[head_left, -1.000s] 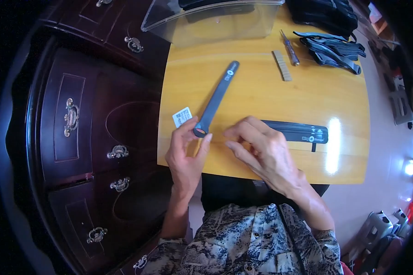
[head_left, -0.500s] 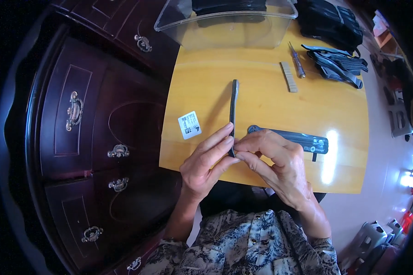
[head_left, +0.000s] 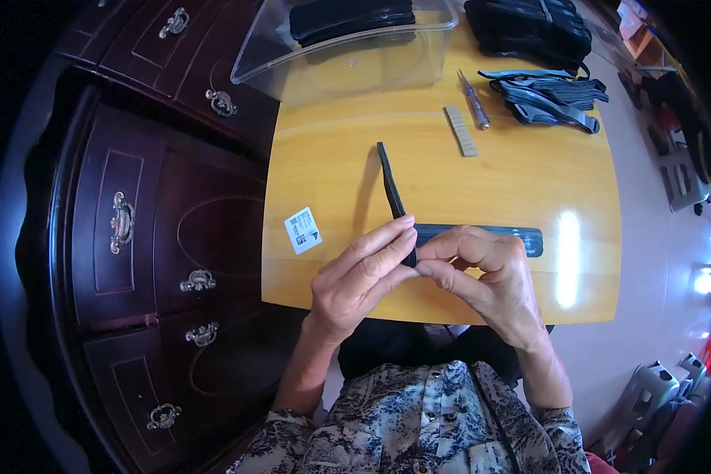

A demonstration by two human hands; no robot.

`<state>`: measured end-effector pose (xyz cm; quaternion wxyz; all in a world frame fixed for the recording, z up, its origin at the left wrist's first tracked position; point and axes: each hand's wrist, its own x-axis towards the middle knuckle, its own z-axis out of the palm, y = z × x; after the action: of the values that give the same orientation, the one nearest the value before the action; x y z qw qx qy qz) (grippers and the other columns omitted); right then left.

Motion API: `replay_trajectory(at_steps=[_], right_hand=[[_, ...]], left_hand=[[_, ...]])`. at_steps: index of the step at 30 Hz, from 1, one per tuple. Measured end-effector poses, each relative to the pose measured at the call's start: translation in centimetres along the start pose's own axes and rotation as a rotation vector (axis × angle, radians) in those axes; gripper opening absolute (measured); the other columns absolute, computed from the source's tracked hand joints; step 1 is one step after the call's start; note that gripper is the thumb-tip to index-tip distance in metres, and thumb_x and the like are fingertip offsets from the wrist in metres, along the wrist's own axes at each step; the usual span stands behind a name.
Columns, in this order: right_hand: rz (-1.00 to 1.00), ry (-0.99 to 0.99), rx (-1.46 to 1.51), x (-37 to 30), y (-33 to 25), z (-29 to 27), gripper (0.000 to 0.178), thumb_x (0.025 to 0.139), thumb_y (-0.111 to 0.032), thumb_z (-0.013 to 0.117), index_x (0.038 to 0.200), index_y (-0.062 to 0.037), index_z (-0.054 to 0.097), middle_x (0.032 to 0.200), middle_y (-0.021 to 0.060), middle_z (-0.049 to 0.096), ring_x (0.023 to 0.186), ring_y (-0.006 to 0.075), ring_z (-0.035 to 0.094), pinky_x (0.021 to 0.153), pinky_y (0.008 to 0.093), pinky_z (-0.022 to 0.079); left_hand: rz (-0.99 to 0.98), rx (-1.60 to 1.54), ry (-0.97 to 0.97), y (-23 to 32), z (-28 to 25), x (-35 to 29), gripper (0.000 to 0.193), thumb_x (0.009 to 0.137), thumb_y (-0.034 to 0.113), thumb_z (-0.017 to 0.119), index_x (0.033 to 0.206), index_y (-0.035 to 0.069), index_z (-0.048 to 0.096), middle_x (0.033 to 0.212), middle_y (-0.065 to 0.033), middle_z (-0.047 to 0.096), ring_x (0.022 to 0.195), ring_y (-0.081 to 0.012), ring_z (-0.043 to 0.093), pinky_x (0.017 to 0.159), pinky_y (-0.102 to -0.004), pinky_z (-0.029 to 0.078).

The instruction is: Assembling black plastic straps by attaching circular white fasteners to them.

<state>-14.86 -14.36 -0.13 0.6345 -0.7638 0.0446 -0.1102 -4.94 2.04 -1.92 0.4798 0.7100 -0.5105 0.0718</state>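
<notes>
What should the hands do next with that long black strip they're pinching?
Probably press the black strip down flat beside the second black strip on the yellow table. Both the left hand and the right hand pinch its near end, while its far end stands up on edge, so it looks unfinished.

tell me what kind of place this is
Probably a home workspace used for small assembly work: a yellow table beside a dark wooden cabinet, a clear bin of black parts, and piled black straps.

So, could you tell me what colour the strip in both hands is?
Black strip, seen in the head view.
</notes>
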Motion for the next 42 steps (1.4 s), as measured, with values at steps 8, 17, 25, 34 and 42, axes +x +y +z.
replay_trajectory(at_steps=[8,17,25,34,42], right_hand=[[-0.007,0.037,0.091,-0.2,1.3,-0.3,0.013,0.085,-0.006,0.065,0.094,0.0026,0.066,0.088,0.0108,0.067,0.075,0.0166,0.066,0.063,0.0271,0.053],[-0.083,0.004,0.163,1.1,1.7,-0.2,0.014,0.087,-0.010,0.065,0.094,0.0017,0.065,0.082,0.0061,0.066,0.068,0.0110,0.061,0.060,0.0237,0.050],[0.163,-0.095,0.410,2.3,1.1,0.1,0.016,0.088,-0.012,0.065,0.095,0.0028,0.063,0.081,0.0029,0.064,0.070,0.0085,0.061,0.064,0.0220,0.052],[0.074,-0.097,0.349,4.0,1.5,1.3,0.016,0.087,-0.012,0.067,0.094,0.0014,0.063,0.084,0.0035,0.064,0.074,0.0084,0.062,0.063,0.0215,0.051],[0.181,-0.179,0.340,4.7,1.7,2.1,0.016,0.087,-0.014,0.067,0.095,0.0000,0.067,0.079,0.0019,0.064,0.068,0.0056,0.058,0.058,0.0200,0.048]], left_hand=[[0.003,0.030,-0.017,0.4,0.7,0.9,0.041,0.072,-0.003,0.074,0.111,-0.002,0.064,0.113,-0.0178,0.064,0.100,-0.0244,0.066,0.083,-0.0305,0.057],[-0.030,-0.033,0.031,0.3,0.0,1.3,0.041,0.073,-0.005,0.073,0.113,-0.001,0.064,0.112,-0.0184,0.065,0.099,-0.0246,0.066,0.082,-0.0302,0.056],[-0.250,-0.393,0.169,0.6,0.6,0.9,0.032,0.079,-0.006,0.069,0.110,-0.003,0.061,0.121,-0.0209,0.060,0.102,-0.0226,0.064,0.084,-0.0311,0.054],[-0.368,-0.359,0.234,0.7,-0.7,0.6,0.022,0.083,-0.010,0.062,0.104,-0.005,0.058,0.116,-0.0158,0.055,0.099,-0.0172,0.062,0.085,-0.0264,0.053],[-0.469,-0.243,0.158,0.4,-2.7,-0.3,0.018,0.082,-0.010,0.064,0.098,-0.005,0.061,0.104,-0.0083,0.057,0.093,-0.0130,0.062,0.080,-0.0231,0.053]])
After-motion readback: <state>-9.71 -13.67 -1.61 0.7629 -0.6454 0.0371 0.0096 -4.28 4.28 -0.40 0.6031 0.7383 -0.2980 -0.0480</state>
